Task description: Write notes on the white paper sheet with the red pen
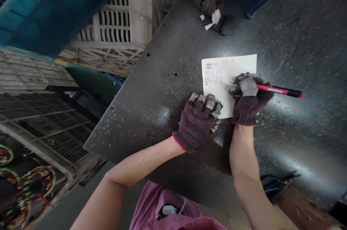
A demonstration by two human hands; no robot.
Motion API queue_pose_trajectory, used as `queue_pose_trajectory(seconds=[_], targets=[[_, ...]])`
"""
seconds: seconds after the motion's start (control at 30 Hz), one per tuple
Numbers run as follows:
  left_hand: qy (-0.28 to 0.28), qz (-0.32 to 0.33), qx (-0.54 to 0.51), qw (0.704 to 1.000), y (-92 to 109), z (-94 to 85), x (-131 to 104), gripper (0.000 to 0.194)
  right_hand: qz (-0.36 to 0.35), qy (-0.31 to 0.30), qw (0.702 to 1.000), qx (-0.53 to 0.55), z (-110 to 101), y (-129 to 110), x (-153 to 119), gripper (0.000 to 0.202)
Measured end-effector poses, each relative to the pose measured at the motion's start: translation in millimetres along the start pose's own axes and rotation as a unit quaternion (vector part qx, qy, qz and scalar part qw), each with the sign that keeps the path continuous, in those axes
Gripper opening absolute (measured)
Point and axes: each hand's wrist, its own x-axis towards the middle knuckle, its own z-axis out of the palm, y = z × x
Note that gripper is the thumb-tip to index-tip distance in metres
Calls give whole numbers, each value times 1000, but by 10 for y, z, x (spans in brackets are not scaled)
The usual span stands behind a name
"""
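The gloved right hand (249, 96) is clasping a pink-and-black pen (280, 90) in its grip, the tip hovering at or over a handwritten sheet (227, 96); contact is staying unclear. The sheet is lying on the dark desk (151, 114), well in from its slanting left edge. The gloved left hand (199, 120) is resting palm down over the sheet's near-left corner, its grip lying loosely open.
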Motion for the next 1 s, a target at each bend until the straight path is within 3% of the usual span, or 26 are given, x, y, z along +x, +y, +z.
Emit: queue_pose_trajectory(seconds=[0.1, 0.47, 1.0], targets=[[-6, 1, 3, 1000, 7, -5, -8, 48, -37, -28, 999, -8, -48, 35, 19, 7], [0, 5, 8, 1000, 18, 19, -4, 48, -31, -62, 997, -30, -151, 196, 20, 7], [1, 2, 2, 1000, 16, 30, -14, 47, -40, -51, 997, -37, -84, 85, -8, 7]])
